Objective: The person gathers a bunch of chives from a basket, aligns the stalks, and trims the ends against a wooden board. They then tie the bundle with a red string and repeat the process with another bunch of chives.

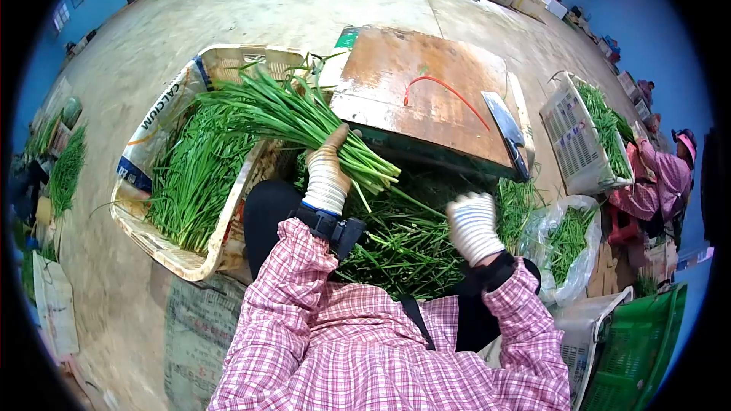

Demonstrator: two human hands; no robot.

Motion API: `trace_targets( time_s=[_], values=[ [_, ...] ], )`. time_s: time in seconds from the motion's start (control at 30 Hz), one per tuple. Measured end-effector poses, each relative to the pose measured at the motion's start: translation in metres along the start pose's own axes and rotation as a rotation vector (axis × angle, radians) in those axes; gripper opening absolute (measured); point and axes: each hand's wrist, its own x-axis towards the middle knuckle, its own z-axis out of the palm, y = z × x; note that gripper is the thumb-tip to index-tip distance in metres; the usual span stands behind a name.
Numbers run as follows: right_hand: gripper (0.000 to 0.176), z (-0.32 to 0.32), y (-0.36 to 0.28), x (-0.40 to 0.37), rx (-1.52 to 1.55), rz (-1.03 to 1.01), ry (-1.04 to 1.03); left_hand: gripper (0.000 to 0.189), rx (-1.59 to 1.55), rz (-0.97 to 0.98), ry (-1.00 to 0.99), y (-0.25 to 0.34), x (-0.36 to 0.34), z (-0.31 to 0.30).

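Observation:
My left hand (329,169), in a white knitted glove with bare fingertips, is closed round a thick bunch of garlic chives (282,110). Their leaves point up and left, and the pale cut ends stick out to the right. My right hand (474,222), in a similar striped glove, is slightly blurred with its fingers curled together. A single chive stalk (419,203) runs from below the bunch to those fingers. Beneath both hands, a heap of loose chives (403,251) lies across my lap.
A wooden board (426,95) ahead carries a red tie (449,91) and a knife (504,129). Left stands a crate (205,268) of chives; right, a plastic bag (580,259) and another crate (571,137). A co-worker (662,175) sits at far right.

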Motion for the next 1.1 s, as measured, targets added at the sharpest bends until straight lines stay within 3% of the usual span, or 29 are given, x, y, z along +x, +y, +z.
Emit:
trace_targets(
  time_s=[0.03, 0.07, 0.13, 0.17, 0.2, 0.27, 0.33, 0.4, 0.47, 0.53, 0.6, 0.67, 0.7, 0.73, 0.8, 0.87, 0.93, 1.03, 1.1],
  values=[
    [0.011, 0.021, 0.015, 0.007, -0.131, 0.160, -0.322, 0.028, 0.004, 0.012, -0.003, 0.009, -0.009, 0.008],
    [0.012, 0.035, 0.024, 0.002, -0.186, 0.227, -0.283, 0.028, -0.007, 0.020, 0.041, 0.010, -0.008, 0.009],
    [0.018, 0.006, 0.009, -0.002, 0.107, 0.094, 0.079, 0.028, -0.037, 0.029, 0.129, 0.003, -0.005, 0.011],
    [0.024, -0.005, -0.004, 0.005, 0.494, 0.043, 0.216, 0.026, -0.076, 0.055, -0.004, -0.004, -0.003, 0.008],
    [0.031, -0.011, -0.023, 0.013, 0.894, 0.061, 0.336, 0.026, -0.070, 0.055, -0.017, -0.009, -0.002, 0.008],
    [0.035, -0.016, -0.056, 0.034, 1.295, 0.123, 0.338, 0.025, -0.061, 0.065, -0.038, -0.014, -0.004, 0.006],
    [0.027, -0.010, -0.066, 0.049, 1.499, 0.259, 0.258, 0.025, -0.061, 0.043, -0.025, -0.013, -0.006, 0.006],
    [0.021, 0.005, -0.058, 0.050, 1.607, 0.237, 0.375, 0.024, -0.068, 0.026, -0.006, -0.008, -0.007, 0.006],
    [0.023, 0.026, -0.031, 0.049, 1.465, 0.284, 0.282, 0.025, -0.064, 0.025, 0.022, -0.002, -0.009, 0.007],
    [0.031, 0.015, -0.026, 0.047, 1.637, 0.175, 0.584, 0.025, -0.046, 0.057, -0.009, -0.003, -0.007, 0.006],
    [0.051, -0.018, -0.023, 0.044, 1.413, 0.141, 0.509, 0.024, -0.011, 0.064, -0.055, -0.011, -0.009, 0.006],
    [0.057, -0.011, -0.036, 0.065, 1.260, 0.037, 0.394, 0.024, 0.045, 0.055, -0.087, -0.015, -0.017, 0.013],
    [0.054, -0.023, -0.041, 0.066, 1.191, -0.069, 0.340, 0.027, 0.028, 0.091, -0.184, -0.018, -0.019, 0.012],
    [0.047, -0.021, -0.036, 0.074, 1.442, -0.192, 0.018, 0.033, 0.070, 0.072, -0.275, -0.016, -0.020, 0.007],
    [0.038, -0.034, -0.027, 0.075, 1.554, -0.199, -0.084, 0.046, 0.013, -0.126, -0.529, -0.002, -0.021, 0.001],
    [0.034, -0.034, -0.016, 0.077, 1.572, -0.206, -0.144, 0.063, -0.063, -0.297, -0.648, 0.004, -0.028, 0.006],
    [0.032, -0.044, -0.008, 0.074, 1.590, -0.211, -0.262, 0.056, -0.113, -0.344, -0.695, 0.002, -0.026, 0.009],
    [0.033, -0.048, -0.004, 0.066, 1.486, -0.185, -0.208, 0.030, -0.162, -0.305, -0.583, -0.009, -0.017, 0.004],
    [0.037, -0.036, -0.002, 0.057, 1.642, -0.195, -0.020, 0.027, -0.194, -0.238, -0.575, -0.011, -0.015, 0.001]
  ],
)
